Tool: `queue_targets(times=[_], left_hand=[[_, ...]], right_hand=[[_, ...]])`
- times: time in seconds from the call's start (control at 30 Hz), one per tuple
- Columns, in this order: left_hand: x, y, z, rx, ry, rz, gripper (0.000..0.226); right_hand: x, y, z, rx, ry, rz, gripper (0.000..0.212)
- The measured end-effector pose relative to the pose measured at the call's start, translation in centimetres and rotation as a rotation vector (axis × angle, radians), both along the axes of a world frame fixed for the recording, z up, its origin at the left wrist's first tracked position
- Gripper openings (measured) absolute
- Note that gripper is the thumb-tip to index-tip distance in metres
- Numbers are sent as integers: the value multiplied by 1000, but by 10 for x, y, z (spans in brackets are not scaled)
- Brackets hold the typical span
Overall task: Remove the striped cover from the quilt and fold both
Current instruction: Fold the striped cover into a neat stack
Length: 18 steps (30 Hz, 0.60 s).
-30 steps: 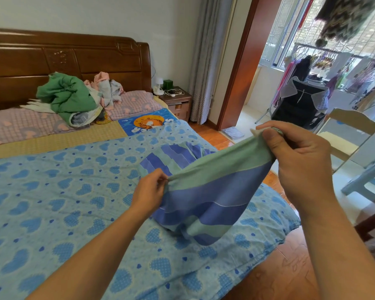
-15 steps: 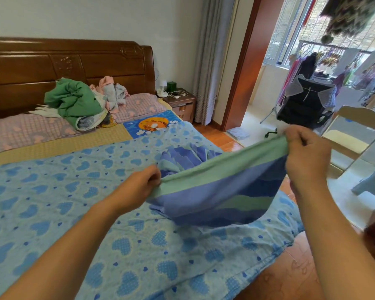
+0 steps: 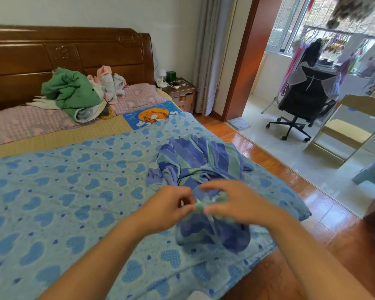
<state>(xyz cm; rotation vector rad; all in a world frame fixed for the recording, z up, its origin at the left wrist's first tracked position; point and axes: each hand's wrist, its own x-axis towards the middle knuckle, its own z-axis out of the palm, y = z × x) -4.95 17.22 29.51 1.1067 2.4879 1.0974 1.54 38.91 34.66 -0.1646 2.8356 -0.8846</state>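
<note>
Left hand (image 3: 167, 207) and right hand (image 3: 232, 204), brought close together over the near right part of the bed, each pinch the green edge of the striped cover (image 3: 195, 167), apparently to match corners for a fold; motion blur hides the exact finger positions. The cover's bulk lies crumpled on the heart-patterned quilt (image 3: 63, 198), which is spread flat, not yet folded.

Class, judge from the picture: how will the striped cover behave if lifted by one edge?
The striped cover lies crumpled in soft folds, so it will probably hang limp. Both hands, left hand and right hand, bunch it easily, so it is likely light.
</note>
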Motion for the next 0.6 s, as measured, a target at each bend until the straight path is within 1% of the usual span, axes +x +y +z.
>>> queue_targets(times=[0.03, 0.1, 0.13, 0.17, 0.27, 0.33, 0.37, 0.43, 0.6], left_hand=[[7, 6, -2, 2, 56, -22, 13], [17, 12, -8, 5, 136, -16, 13], [21, 12, -13, 12, 139, 5, 11], [25, 11, -19, 27, 111, 24, 11], [33, 11, -35, 138, -98, 11, 14], [34, 14, -42, 152, -165, -25, 17], [34, 15, -45, 133, -162, -43, 16], [30, 18, -52, 95, -119, -56, 12], [3, 18, -74, 72, -83, 41, 8]], right_hand=[[5, -11, -14, 38, -61, 67, 49], [12, -21, -34, 100, -69, 70, 26], [13, -20, -39, 121, -48, 55, 16], [15, -17, -41, 147, -26, 57, 15], [21, -9, -36, 224, 55, 137, 30], [25, -5, -29, 249, 95, 153, 28], [27, -2, -24, 247, 120, 143, 24], [31, 4, -13, 216, 192, 108, 24], [45, 18, 9, 174, 398, 37, 25]])
